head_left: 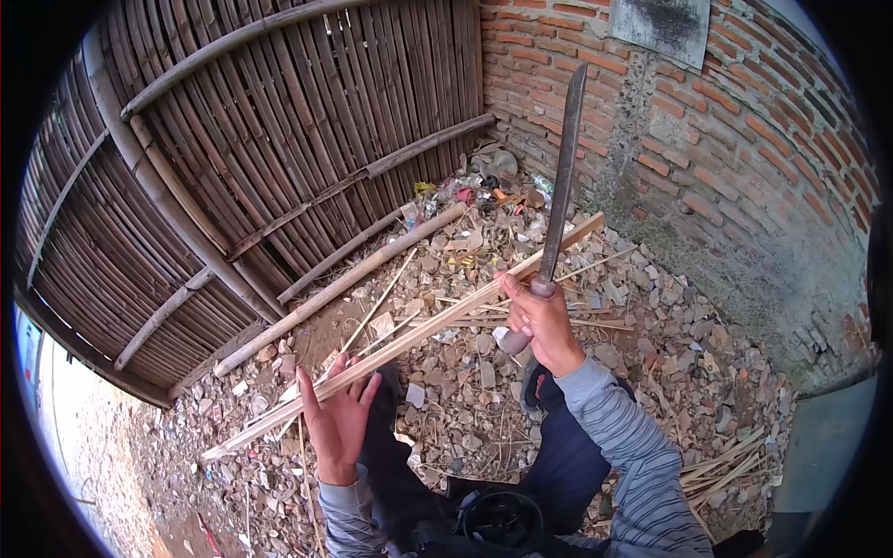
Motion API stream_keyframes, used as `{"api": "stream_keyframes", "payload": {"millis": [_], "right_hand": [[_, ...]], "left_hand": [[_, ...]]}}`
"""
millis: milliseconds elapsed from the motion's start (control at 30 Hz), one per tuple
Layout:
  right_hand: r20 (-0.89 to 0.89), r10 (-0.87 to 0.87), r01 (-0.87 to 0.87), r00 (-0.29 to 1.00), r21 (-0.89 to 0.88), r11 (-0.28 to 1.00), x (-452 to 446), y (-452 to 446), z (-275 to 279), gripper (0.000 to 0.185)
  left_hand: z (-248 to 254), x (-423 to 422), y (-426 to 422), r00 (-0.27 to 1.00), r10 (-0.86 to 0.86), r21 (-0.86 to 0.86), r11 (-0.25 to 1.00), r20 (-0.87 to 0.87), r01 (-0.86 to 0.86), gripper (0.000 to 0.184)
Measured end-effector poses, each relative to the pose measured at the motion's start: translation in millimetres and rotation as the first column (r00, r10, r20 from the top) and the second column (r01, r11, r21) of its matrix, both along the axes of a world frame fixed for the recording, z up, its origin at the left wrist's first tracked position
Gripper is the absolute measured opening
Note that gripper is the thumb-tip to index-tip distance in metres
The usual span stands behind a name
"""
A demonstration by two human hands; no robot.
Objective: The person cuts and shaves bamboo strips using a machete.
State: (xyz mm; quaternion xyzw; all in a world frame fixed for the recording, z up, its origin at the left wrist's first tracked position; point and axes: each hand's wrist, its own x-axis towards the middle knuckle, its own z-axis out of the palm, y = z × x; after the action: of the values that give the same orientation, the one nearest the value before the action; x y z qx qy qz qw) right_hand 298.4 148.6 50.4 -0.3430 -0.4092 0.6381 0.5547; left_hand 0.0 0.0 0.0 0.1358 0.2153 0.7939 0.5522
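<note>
A long pale split bamboo strip (437,321) runs slantwise before me, its low end to the left and its far end up to the right. It lies across the loosely spread fingers of my left hand (337,418), which holds it from below. My right hand (544,321) is wrapped round the handle of a machete (563,177), whose long dark blade points upward. The thumb side of that hand also touches the strip, near the base of the blade. More thin bamboo strips (595,324) lie on the ground beyond my right hand.
Rubble (446,381) covers the ground around my feet. A slatted bamboo wall (307,112) stands left, with a bamboo pole (344,286) lying along its foot. A brick wall (726,139) rises at right. Loose strips (730,474) lie at lower right, litter (502,191) in the corner.
</note>
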Motion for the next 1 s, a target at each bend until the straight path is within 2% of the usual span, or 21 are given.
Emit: {"api": "stream_keyframes", "payload": {"millis": [67, 100, 167, 200, 233, 267, 300, 367, 433, 467, 533, 567, 667, 700, 733, 767, 833, 867, 900, 967, 1000], "right_hand": [[0.042, 0.04, -0.043, 0.998, 0.055, 0.998, 2, 5, 12, 0.024], [-0.009, 0.043, -0.043, 0.999, 0.041, 0.998, -2, 0, 12, 0.024], [0.026, 0.083, -0.084, 0.996, 0.066, 0.994, 5, 5, 18, 0.024], [0.035, 0.086, -0.089, 0.996, 0.086, 0.992, 5, 8, 20, 0.023], [0.026, 0.087, -0.089, 0.996, 0.085, 0.992, 4, 10, 19, 0.023], [0.027, 0.108, -0.11, 0.994, 0.088, 0.99, 3, 12, 19, 0.023], [0.028, 0.131, -0.133, 0.991, 0.088, 0.987, 2, 14, 18, 0.023], [0.04, 0.145, -0.148, 0.989, 0.093, 0.985, -3, 16, 15, 0.023], [0.07, 0.173, -0.178, 0.982, 0.075, 0.981, -9, 16, 12, 0.024], [0.073, 0.176, -0.181, 0.982, 0.07, 0.981, -13, 15, 12, 0.023], [0.083, 0.191, -0.197, 0.978, 0.068, 0.978, -16, 12, 10, 0.023], [0.092, 0.198, -0.205, 0.976, 0.064, 0.977, -16, 12, 10, 0.022], [0.091, 0.236, -0.242, 0.967, 0.065, 0.968, -9, 14, 6, 0.024], [0.065, 0.273, -0.278, 0.96, 0.074, 0.958, -7, 15, 6, 0.025], [0.065, 0.272, -0.276, 0.96, 0.071, 0.958, -5, 16, 7, 0.025], [0.096, 0.247, -0.254, 0.964, 0.067, 0.965, -4, 17, 9, 0.028], [0.128, 0.219, -0.228, 0.967, 0.06, 0.972, 2, 24, 10, 0.03], [0.181, 0.138, -0.155, 0.974, 0.081, 0.985, 7, 30, 8, 0.03], [0.234, 0.057, -0.083, 0.97, 0.104, 0.991, 13, 35, 4, 0.03], [0.303, 0.024, -0.074, 0.953, 0.155, 0.985, 24, 46, -8, 0.036], [0.395, -0.039, -0.058, 0.918, 0.231, 0.971, 29, 51, -14, 0.04]], "left_hand": [[-11, -4, -11, 0.917, -0.397, -0.113, 0.913, -0.035, 0.391, 0.084], [3, -11, -26, 0.915, -0.396, -0.148, 0.912, -0.075, 0.382, 0.084], [0, -3, -38, 0.716, -0.596, -0.231, 0.802, -0.365, 0.551, 0.085], [10, -1, -39, 0.716, -0.592, -0.226, 0.805, -0.369, 0.548, 0.085], [26, -2, -43, 0.448, -0.708, -0.334, 0.674, -0.546, 0.659, 0.081], [36, -1, -49, 0.13, -0.75, -0.468, 0.528, -0.649, 0.709, 0.077], [38, 4, -53, -0.02, -0.712, -0.518, 0.492, -0.702, 0.699, 0.065], [101, 35, -45, -0.221, -0.445, -0.471, 0.595, -0.868, 0.651, 0.051], [113, 50, -30, -0.144, -0.199, -0.244, 0.842, -0.97, 0.481, 0.045], [126, 59, -21, -0.131, -0.25, -0.278, 0.918, -0.959, 0.283, 0.052], [129, 75, 12, -0.257, -0.047, -0.037, 0.998, -0.965, -0.043, 0.051], [118, 81, 32, -0.316, 0.079, 0.109, 0.991, -0.946, -0.078, 0.054], [75, 81, 85, -0.335, 0.198, 0.208, 0.978, -0.921, 0.006, 0.054], [70, 82, 95, -0.153, -0.14, -0.168, 0.968, -0.978, 0.188, 0.052], [67, 83, 103, -0.044, -0.497, -0.468, 0.781, -0.867, 0.414, 0.052], [64, 82, 109, -0.044, -0.499, -0.47, 0.778, -0.865, 0.416, 0.052], [61, 82, 119, -0.013, -0.692, -0.545, 0.557, -0.722, 0.627, 0.053], [46, 85, 124, 0.108, -0.691, -0.523, 0.631, -0.715, 0.574, 0.05], [34, 86, 131, 0.107, -0.694, -0.523, 0.626, -0.712, 0.579, 0.05], [14, 88, 138, 0.028, -0.284, -0.269, 0.932, -0.959, 0.242, 0.049], [14, 94, 138, -0.006, -0.137, -0.137, 0.977, -0.99, 0.167, 0.047]]}}
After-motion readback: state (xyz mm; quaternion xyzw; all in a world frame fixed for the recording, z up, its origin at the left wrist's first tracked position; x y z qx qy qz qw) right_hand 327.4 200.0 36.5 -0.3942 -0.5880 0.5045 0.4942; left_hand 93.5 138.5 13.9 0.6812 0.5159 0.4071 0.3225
